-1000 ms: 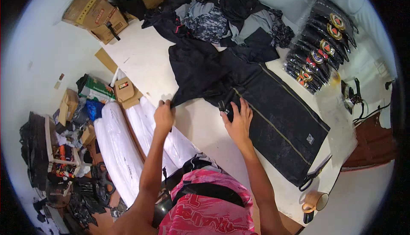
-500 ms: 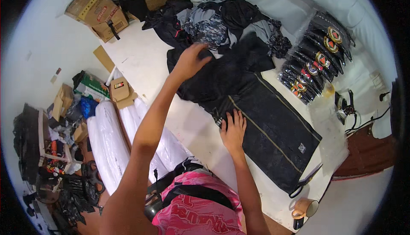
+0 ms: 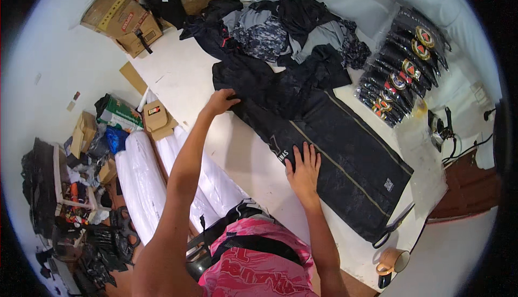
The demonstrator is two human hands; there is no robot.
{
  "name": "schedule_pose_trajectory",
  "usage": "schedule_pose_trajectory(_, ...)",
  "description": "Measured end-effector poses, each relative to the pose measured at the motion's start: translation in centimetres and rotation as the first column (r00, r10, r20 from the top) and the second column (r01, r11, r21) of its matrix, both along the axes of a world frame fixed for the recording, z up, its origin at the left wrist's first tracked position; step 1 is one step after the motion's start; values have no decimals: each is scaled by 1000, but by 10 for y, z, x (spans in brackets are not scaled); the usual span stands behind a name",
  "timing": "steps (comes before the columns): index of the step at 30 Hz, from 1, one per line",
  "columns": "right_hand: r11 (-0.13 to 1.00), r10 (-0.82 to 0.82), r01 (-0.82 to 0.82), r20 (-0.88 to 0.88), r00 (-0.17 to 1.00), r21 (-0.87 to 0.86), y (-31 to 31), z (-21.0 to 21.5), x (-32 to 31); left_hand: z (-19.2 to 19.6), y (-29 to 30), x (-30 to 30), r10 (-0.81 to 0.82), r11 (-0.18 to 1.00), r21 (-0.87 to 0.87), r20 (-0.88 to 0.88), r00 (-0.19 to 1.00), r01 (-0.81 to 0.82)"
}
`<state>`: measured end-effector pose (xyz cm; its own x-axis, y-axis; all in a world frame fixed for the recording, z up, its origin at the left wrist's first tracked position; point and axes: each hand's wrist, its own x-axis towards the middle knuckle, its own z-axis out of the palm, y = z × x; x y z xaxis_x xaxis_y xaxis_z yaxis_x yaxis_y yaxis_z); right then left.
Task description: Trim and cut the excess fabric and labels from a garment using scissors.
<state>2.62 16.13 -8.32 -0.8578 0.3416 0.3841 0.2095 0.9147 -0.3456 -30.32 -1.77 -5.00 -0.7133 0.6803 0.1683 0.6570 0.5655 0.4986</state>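
Note:
A long black garment (image 3: 345,162) with thin yellowish lines along its length lies across the white table, its lower part spread smooth and its upper part rumpled. My left hand (image 3: 222,101) is at its upper left edge, fingers closed together on the cloth; their tips are partly hidden. Lower down, my right hand (image 3: 304,171) rests flat on the garment near its left edge, fingers spread, beside some pale printing. The far end of the garment reaches a heap of dark and patterned clothes (image 3: 264,32).
Plastic-wrapped black items with round emblems (image 3: 402,70) lie at the far right. Scissors (image 3: 396,224) and an orange-brown mug (image 3: 392,261) sit near the table's right corner. White wrapped rolls (image 3: 141,183) stand at my left, and a cardboard box (image 3: 121,19) is at the far left.
My left hand has come down and toward me from above the rumpled cloth to the garment's left edge. The garment's left side lies flatter, showing more printing. My right hand stays flat.

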Motion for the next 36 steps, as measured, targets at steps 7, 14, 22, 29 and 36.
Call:
schedule_pose_trajectory(7, 993, -108, 115, 139, 984, -41, 11, 12, 76, -14, -38, 29, 133, 991, 28, -336, 932, -131)
schedule_pose_trajectory(14, 945, -304, 319, 158, 939, -74, 18, 21, 120, -26, -49, 60, -73, 742, 390, 855, 513, -545)
schedule_pose_trajectory(22, 952, -259, 287, 211, 942, -110, 16, 21, 101, -23, -40, 37, 125, 856, 216, 795, 594, -469)
schedule_pose_trajectory(29, 951, -281, 301, 208, 937, -72, 33, 23, 127, -28, -44, 23, 299, 952, 34, 103, 949, -303)
schedule_pose_trajectory(36, 961, -256, 261, 71, 964, -87, 33, 38, 125, 4, 5, 103, 405, 891, 381, -415, 814, -249)
